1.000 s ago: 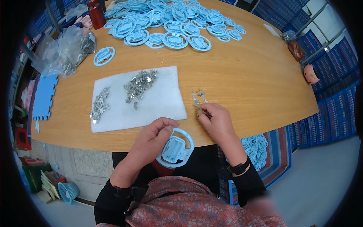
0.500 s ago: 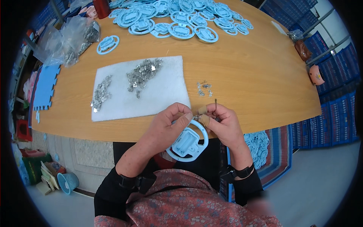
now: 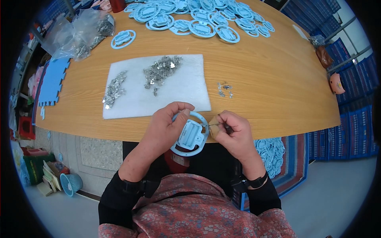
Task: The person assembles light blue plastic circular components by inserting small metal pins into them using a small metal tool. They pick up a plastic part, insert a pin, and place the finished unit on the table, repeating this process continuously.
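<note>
A light-blue plastic toy steering wheel is held over the table's front edge. My left hand closes round its left rim, thumb on top. At the opposite rim my right hand, with tan tape on its fingertips, pinches a thin dark metal tool. The tool's tip meets the rim; its exact kind I cannot make out. Just beyond the hands lie several small metal pieces. A white foam pad to their left carries two heaps of shiny metal pieces.
Many blue steering wheels are piled at the table's far side, and a single wheel lies apart. Plastic bags of metal parts stand far left. More blue parts fill a container below the table, right of my legs.
My right hand has turned the thin tool from upright to pointing left at the wheel's rim. The wheel has tilted and come slightly left. The whole view has shifted a little.
</note>
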A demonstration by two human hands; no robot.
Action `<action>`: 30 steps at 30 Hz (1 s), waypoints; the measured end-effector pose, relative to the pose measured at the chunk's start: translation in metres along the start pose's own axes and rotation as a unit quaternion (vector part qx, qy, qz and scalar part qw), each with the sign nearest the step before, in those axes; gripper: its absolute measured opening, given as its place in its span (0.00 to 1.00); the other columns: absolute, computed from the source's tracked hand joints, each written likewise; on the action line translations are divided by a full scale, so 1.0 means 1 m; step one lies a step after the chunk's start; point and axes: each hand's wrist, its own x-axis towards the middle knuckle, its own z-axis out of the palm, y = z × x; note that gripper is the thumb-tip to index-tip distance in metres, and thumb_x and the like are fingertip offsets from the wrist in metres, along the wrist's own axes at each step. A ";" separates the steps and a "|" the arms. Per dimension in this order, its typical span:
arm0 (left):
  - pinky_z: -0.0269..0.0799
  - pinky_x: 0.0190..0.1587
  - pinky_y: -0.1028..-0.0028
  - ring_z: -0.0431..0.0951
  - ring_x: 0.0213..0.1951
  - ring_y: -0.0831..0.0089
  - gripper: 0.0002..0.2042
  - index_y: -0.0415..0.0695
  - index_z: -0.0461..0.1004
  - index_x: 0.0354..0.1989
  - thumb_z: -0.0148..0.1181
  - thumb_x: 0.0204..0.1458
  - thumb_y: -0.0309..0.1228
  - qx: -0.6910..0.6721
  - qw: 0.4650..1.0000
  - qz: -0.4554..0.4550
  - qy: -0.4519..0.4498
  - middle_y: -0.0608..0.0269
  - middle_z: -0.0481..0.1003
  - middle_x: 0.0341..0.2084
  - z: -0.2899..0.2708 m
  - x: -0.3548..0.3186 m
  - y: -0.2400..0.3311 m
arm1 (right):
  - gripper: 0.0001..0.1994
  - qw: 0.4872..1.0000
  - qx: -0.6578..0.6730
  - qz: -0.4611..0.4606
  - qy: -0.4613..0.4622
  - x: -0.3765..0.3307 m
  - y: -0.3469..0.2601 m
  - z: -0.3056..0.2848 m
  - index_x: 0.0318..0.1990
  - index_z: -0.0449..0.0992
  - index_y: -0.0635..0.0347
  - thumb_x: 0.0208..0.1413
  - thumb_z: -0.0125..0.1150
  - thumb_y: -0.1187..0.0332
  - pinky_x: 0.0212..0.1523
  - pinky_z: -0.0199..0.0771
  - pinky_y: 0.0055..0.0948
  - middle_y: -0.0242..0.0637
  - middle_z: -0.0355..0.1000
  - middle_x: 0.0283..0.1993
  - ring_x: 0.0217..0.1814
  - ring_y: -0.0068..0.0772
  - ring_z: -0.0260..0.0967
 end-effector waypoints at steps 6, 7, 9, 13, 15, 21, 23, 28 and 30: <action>0.74 0.38 0.79 0.75 0.36 0.85 0.12 0.36 0.76 0.50 0.54 0.67 0.32 0.003 0.999 -0.024 0.023 0.67 0.79 0.35 -0.002 0.002 -0.004 | 0.09 0.998 -0.042 -0.051 -0.010 0.010 0.015 0.019 0.38 0.77 0.64 0.49 0.67 0.76 0.24 0.59 0.22 0.29 0.65 0.27 0.23 0.17 0.58; 0.74 0.38 0.79 0.75 0.36 0.85 0.12 0.36 0.76 0.50 0.54 0.67 0.32 0.012 0.999 -0.030 0.026 0.67 0.79 0.35 -0.002 0.002 -0.005 | 0.09 0.997 -0.049 -0.052 -0.009 0.011 0.016 0.020 0.38 0.77 0.64 0.49 0.67 0.76 0.24 0.60 0.22 0.30 0.65 0.27 0.23 0.18 0.59; 0.74 0.38 0.79 0.75 0.36 0.85 0.12 0.36 0.76 0.50 0.53 0.67 0.32 0.027 0.999 -0.023 0.028 0.67 0.79 0.35 -0.003 0.003 -0.009 | 0.09 0.997 -0.062 -0.054 -0.008 0.012 0.017 0.021 0.38 0.77 0.64 0.49 0.67 0.76 0.24 0.61 0.23 0.31 0.65 0.27 0.23 0.19 0.60; 0.74 0.38 0.79 0.75 0.35 0.85 0.12 0.35 0.76 0.49 0.53 0.67 0.32 0.030 0.999 -0.019 0.031 0.67 0.79 0.34 -0.001 0.004 -0.011 | 0.09 0.995 -0.079 -0.063 -0.010 0.013 0.022 0.022 0.38 0.77 0.63 0.49 0.67 0.75 0.25 0.64 0.25 0.33 0.68 0.27 0.23 0.23 0.64; 0.74 0.38 0.79 0.75 0.35 0.85 0.12 0.35 0.76 0.49 0.53 0.67 0.32 0.035 0.999 -0.025 0.032 0.67 0.79 0.34 0.000 0.005 -0.011 | 0.09 0.994 -0.086 -0.069 -0.008 0.013 0.022 0.024 0.38 0.77 0.62 0.49 0.67 0.75 0.25 0.66 0.26 0.35 0.69 0.28 0.23 0.26 0.66; 0.75 0.38 0.75 0.78 0.34 0.79 0.14 0.34 0.75 0.51 0.56 0.63 0.32 -0.026 0.998 -0.043 0.023 0.59 0.80 0.32 -0.001 0.003 -0.012 | 0.07 0.985 -0.150 -0.088 -0.016 0.014 0.014 0.022 0.36 0.77 0.60 0.48 0.67 0.74 0.28 0.72 0.34 0.39 0.72 0.29 0.28 0.39 0.73; 0.76 0.38 0.74 0.80 0.34 0.77 0.16 0.33 0.75 0.52 0.58 0.61 0.33 -0.048 0.998 -0.044 0.020 0.55 0.81 0.31 -0.001 0.002 -0.011 | 0.07 0.985 -0.160 -0.067 -0.017 0.014 0.010 0.024 0.36 0.76 0.60 0.49 0.67 0.73 0.29 0.73 0.36 0.40 0.73 0.29 0.29 0.42 0.74; 0.77 0.44 0.77 0.78 0.39 0.80 0.18 0.34 0.72 0.57 0.61 0.59 0.26 0.017 0.998 -0.065 -0.017 0.62 0.79 0.38 -0.004 0.001 0.004 | 0.08 0.979 -0.191 -0.063 -0.033 0.012 0.005 0.022 0.39 0.76 0.59 0.51 0.65 0.73 0.32 0.74 0.40 0.41 0.74 0.31 0.32 0.47 0.74; 0.77 0.42 0.77 0.78 0.38 0.81 0.18 0.35 0.73 0.56 0.62 0.59 0.27 0.042 0.997 -0.062 -0.012 0.62 0.80 0.37 -0.005 0.002 0.003 | 0.09 0.977 -0.197 -0.060 -0.048 0.008 0.008 0.022 0.42 0.76 0.59 0.52 0.64 0.73 0.33 0.74 0.41 0.42 0.74 0.32 0.34 0.49 0.75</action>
